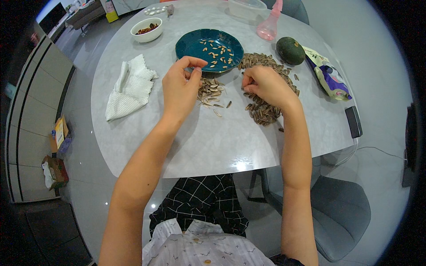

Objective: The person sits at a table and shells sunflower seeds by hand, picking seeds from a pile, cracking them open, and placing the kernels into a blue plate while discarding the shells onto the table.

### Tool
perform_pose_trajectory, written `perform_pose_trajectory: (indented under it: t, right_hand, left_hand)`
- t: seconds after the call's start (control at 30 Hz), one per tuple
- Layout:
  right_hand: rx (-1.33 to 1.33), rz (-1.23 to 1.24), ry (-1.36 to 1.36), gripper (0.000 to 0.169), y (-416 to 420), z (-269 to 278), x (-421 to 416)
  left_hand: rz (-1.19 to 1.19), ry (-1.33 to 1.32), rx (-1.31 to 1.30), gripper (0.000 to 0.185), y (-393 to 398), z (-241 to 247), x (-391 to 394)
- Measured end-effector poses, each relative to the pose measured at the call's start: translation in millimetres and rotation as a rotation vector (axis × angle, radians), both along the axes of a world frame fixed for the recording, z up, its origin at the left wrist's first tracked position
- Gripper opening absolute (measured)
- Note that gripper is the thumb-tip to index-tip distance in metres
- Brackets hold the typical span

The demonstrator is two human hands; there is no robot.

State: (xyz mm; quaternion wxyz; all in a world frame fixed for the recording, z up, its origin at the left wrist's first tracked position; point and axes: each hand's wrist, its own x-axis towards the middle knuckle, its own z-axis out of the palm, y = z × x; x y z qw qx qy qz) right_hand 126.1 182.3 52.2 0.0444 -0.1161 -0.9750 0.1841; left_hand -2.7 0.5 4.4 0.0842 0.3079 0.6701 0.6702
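Observation:
My left hand point(182, 83) hovers at the near-left rim of a dark teal plate point(189, 50), its thumb and forefinger drawn close together. Whether a seed lies between those fingertips is too small to tell. Shelled sunflower kernels point(214, 55) are scattered over the plate. Beside the left fingers, on the table, lies a small heap of split, empty seed shells point(210, 93). My right hand point(266, 83) is over the left side of a large pile of unshelled sunflower seeds point(264, 114), fingers curled inward. Anything in its fingertips is hidden.
A crumpled white cloth point(131, 88) lies left. Behind are a white bowl of dark dried pieces point(147, 30), a pink spray bottle point(267, 28) and a clear plastic container point(246, 8). To the right are a green squash-like fruit point(289, 51), a snack bag point(329, 76) and a black power strip point(353, 122).

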Motion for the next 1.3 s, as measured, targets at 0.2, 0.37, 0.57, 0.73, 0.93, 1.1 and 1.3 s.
perform_pose_trajectory:
  t: [0.2, 0.37, 0.57, 0.73, 0.93, 1.1, 1.3]
  right_hand:
    - [-0.324, 0.117, 0.328, 0.012, -26, 8, -13]
    - [-0.470, 0.077, 0.504, 0.013, -34, -5, -25]
    - [-0.711, 0.011, 0.520, 0.014, -39, -17, -32]
    - [-0.922, 0.026, 0.488, 0.020, -50, -12, -32]
    - [-0.989, 0.013, 0.509, 0.019, -50, -15, -31]
    - [-0.872, 0.035, 0.568, 0.016, -53, -14, -31]
    - [-0.756, 0.046, 0.626, 0.014, -54, -17, -32]
  left_hand:
    - [-0.143, -0.057, -0.001, 0.016, 0, -1, 0]
    - [-0.406, -0.298, 0.050, 0.030, 0, 1, -2]
    - [-0.452, -0.383, 0.027, 0.025, 1, -6, -6]
    - [-0.579, -0.571, 0.167, 0.020, -2, -5, -6]
    - [-0.692, -0.663, 0.180, 0.018, -4, -1, -6]
    - [-0.733, -0.720, 0.213, 0.020, -5, -1, -6]
    - [-0.756, -0.733, 0.236, 0.023, -6, -2, -7]
